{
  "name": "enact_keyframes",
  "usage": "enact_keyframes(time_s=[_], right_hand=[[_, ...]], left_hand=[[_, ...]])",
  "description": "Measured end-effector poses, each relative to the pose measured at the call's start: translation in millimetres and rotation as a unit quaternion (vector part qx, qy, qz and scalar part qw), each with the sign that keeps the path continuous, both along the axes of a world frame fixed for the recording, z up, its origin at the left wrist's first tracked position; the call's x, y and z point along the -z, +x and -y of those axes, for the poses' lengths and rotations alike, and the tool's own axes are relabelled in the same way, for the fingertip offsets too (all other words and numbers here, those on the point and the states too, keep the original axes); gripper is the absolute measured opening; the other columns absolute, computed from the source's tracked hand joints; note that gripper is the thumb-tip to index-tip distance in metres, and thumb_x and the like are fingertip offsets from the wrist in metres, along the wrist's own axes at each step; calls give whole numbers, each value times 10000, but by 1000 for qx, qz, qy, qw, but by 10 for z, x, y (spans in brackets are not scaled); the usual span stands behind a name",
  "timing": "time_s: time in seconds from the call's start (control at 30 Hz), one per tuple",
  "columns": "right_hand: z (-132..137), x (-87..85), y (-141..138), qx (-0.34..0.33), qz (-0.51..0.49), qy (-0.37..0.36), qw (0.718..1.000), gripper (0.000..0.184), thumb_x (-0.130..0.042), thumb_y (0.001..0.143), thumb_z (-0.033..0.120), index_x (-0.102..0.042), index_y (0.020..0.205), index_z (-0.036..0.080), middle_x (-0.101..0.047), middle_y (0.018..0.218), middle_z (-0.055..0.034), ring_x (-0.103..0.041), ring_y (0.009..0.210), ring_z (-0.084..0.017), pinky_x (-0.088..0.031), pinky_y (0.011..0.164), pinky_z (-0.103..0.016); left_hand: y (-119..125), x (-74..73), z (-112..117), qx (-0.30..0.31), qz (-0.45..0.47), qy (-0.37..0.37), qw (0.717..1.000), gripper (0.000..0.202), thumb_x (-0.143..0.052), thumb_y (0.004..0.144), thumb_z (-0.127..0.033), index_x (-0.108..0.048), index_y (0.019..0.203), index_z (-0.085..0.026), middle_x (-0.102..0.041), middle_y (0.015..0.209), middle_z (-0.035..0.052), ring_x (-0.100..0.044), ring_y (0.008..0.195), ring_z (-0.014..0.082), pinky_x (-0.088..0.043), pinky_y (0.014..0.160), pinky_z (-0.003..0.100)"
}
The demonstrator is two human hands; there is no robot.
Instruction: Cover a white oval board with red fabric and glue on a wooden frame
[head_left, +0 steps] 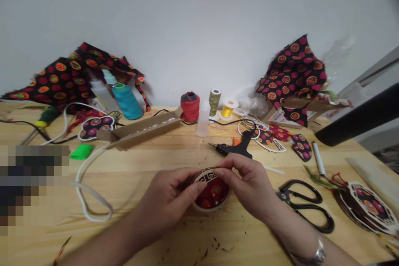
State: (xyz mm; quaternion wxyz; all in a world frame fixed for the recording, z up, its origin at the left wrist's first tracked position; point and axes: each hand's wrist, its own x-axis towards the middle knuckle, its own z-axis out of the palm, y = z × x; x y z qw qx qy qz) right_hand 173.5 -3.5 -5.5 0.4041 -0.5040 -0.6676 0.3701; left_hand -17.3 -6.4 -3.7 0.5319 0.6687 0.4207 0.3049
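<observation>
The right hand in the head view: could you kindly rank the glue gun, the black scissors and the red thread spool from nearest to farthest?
From the right hand:
1. the glue gun, on the table just beyond the fingertips
2. the black scissors, on the table to the hand's right
3. the red thread spool, at the table's far side by the wall

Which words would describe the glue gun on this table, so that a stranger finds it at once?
On the wooden table, look at the person's right hand. Just beyond it lies the black hot glue gun, its metal tip pointing left. It is the only pistol-shaped tool there, unlike the black-handled scissors further right.
</observation>
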Motion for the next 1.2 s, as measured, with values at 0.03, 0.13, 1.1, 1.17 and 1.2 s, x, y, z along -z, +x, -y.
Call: enact_keyframes(time_s=[0.03, 0.13, 1.1, 1.17, 1.2], right_hand=[[3, 0, -7, -2, -1, 2, 1000, 107, -591, 795, 211, -654, 715, 176, -612, 629, 17, -540, 591, -101, -424, 562, -213], [19, 1, -21, -6, -10, 2, 1000, 106, -590, 794, 207, -655, 717, 176, -617, 635, 17, -540, 590, -98, -425, 560, -204], [-81, 25, -12, 0, -78, -203, 976, 370, -645, 705, 491, -604, 618, 133, -500, 528, 33, -373, 494, -74, -293, 477, -220], [-83, 2, 3, -25, -95, -212, 972, 396, -635, 716, 512, -606, 602, 133, -488, 518, 38, -362, 489, -69, -289, 477, -218], [-84, -4, 14, -43, -106, -217, 970, 407, -618, 735, 520, -616, 609, 133, -495, 523, 36, -370, 494, -70, -296, 483, -218]], left_hand=[[-3, 25, -4, -1, -9, 3, 1000, 268, -544, 850, -303, -684, 1061, -213, -741, 859, 8, -653, 780, 174, -497, 695, 240], [-17, 70, -8, -3, -38, 16, 999, 250, -522, 858, -309, -707, 986, -201, -730, 784, 4, -629, 719, 168, -480, 654, 240], [-43, 35, -95, -93, 55, -162, 981, 232, -628, 756, -371, -707, 713, -158, -680, 620, -8, -558, 578, 129, -434, 571, 233], [-40, 28, -100, -88, 56, -168, 980, 227, -635, 751, -367, -708, 706, -157, -681, 620, -6, -549, 574, 122, -425, 571, 227], [-37, 23, -98, -80, 53, -173, 980, 228, -634, 752, -365, -707, 700, -155, -680, 618, -4, -546, 572, 119, -424, 572, 225]])
